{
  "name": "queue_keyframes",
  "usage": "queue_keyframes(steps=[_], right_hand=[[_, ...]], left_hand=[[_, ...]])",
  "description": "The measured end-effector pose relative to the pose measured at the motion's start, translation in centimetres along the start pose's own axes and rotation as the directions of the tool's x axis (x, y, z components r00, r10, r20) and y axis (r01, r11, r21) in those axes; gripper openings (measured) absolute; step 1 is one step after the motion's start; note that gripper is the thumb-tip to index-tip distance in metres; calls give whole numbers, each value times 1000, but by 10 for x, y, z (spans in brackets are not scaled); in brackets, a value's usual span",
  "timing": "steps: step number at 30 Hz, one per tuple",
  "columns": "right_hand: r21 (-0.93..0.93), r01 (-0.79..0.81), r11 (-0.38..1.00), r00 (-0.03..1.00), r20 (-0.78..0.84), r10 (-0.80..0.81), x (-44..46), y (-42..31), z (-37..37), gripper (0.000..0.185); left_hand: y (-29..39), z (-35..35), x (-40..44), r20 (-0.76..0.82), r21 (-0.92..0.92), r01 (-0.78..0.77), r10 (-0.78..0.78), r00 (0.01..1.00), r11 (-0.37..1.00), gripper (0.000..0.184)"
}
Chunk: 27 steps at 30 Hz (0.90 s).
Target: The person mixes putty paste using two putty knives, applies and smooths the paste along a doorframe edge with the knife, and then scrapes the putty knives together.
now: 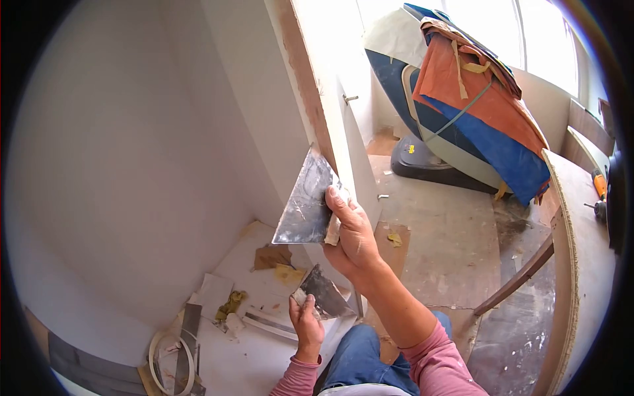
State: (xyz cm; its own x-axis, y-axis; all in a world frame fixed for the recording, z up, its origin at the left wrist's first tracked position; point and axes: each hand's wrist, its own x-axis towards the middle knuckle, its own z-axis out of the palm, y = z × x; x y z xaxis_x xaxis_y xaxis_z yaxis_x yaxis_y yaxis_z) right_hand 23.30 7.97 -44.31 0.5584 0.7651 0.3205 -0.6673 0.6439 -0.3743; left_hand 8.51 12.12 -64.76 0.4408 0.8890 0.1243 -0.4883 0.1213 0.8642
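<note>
My right hand [353, 234] is wrapped round a wide metal putty knife [304, 204], thumb pressed on the blade's back. Its grey-smeared blade is held up near the edge of the wall opening [310, 86], where a brownish strip runs along the corner. Lower and to the left, my left hand [306, 327] grips a second putty knife [325, 295], its dark blade angled up to the right with pale filler on it. The two blades are apart. Most of both handles is hidden by my fingers.
Scraps, crumpled paper [231, 305] and a roll of edging strip [173, 363] lie on the white surface below. Beyond the opening stands a large machine [413, 119] draped with orange and blue cloth [469, 92]. A wooden workbench [581, 218] with a drill [599, 191] is at right.
</note>
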Motion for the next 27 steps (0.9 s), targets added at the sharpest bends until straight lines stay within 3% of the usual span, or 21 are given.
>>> queue_keyframes(steps=[2,4,6,7,8,9,10,12,15,18,19,21,22,24,27], right_hand=[[-173,209,963,978,33,-206,-6,-6,11,31],[-367,408,836,910,94,-403,-9,-26,25,34],[-584,600,547,769,231,-597,-2,-69,45,25],[-709,647,280,664,344,-664,6,-94,58,24],[-734,656,174,617,390,-683,12,-113,80,27],[-829,551,98,687,383,-618,16,-134,93,31],[-773,618,144,693,449,-563,30,-144,104,34],[-776,631,2,685,555,-472,45,-161,127,34],[-793,484,-371,661,609,-439,58,-168,153,42],[-849,451,-275,762,526,-377,56,-171,176,15],[-837,488,-248,743,548,-385,61,-170,173,17],[-804,563,-192,701,587,-405,70,-168,165,21],[-812,561,-161,712,572,-407,71,-169,164,21],[-826,555,-98,734,542,-409,68,-167,165,21],[-854,444,-269,769,518,-375,48,-165,172,25]], left_hand=[[2,-1,0,-3,-11,1,-1,1000,1000,22],[12,7,-3,-22,-31,-8,7,1000,1000,18],[13,6,-4,-25,-31,-5,4,1000,999,18],[14,5,-5,-25,-32,-2,2,1000,999,19],[15,5,-5,-20,-38,-5,5,1000,999,19],[15,7,-5,-15,-45,-9,8,1000,999,19],[15,9,-5,-11,-55,-12,12,1000,998,19],[9,7,-6,11,-60,-4,4,1000,998,20],[10,10,-9,30,-48,4,-2,1000,999,20],[5,5,-8,75,85,-86,80,994,993,20],[2,2,-7,100,148,-133,119,988,980,20],[5,4,-7,72,3,-15,15,997,1000,30],[8,6,-7,64,-69,44,-39,997,997,34],[5,2,-4,51,-22,37,-36,998,999,37],[6,0,-4,45,-17,58,-58,997,998,38]])
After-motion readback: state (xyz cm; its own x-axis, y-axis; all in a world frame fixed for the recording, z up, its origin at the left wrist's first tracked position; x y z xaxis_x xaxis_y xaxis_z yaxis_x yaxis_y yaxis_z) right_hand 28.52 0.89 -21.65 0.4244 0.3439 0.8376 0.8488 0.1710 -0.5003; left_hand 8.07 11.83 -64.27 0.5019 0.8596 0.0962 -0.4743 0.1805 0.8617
